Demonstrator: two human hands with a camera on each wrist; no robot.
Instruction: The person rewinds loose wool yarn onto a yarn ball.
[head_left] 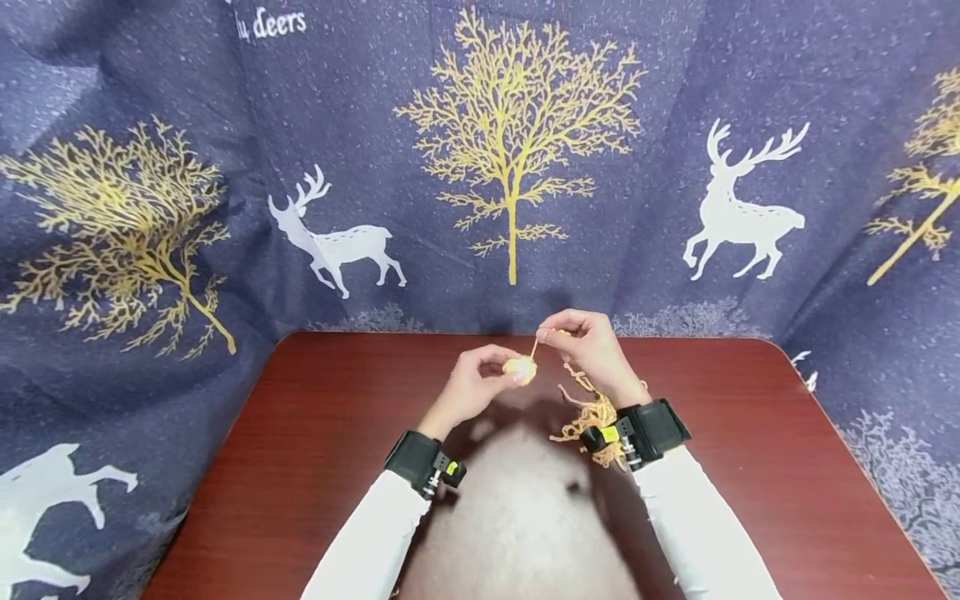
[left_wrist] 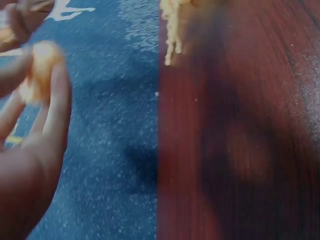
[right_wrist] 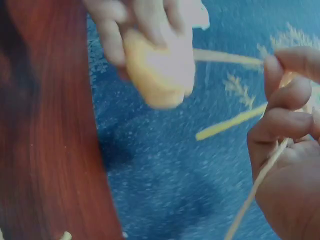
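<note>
A small pale yellow ball of yarn (head_left: pixel 522 370) is gripped between the thumb and fingers of my left hand (head_left: pixel 467 389), above the far part of the table. From the ball a taut strand (right_wrist: pixel 227 56) runs to my right hand (head_left: pixel 594 348), whose thumb and fingertips pinch it. In the right wrist view the strand passes through the curled fingers and trails out below the palm. Under the right wrist lies a loose tangle of the same yarn (head_left: pixel 594 414), partly hidden by the wrist strap. The ball (left_wrist: pixel 44 70) looks blurred in the left wrist view.
The reddish-brown table (head_left: pixel 315 433) ends at a dark blue cloth (head_left: pixel 570 192) printed with deer and golden trees, hanging close behind both hands. A bright glare (head_left: pixel 517 517) lies across the near middle of the tabletop. Both wrists wear black straps with small cameras.
</note>
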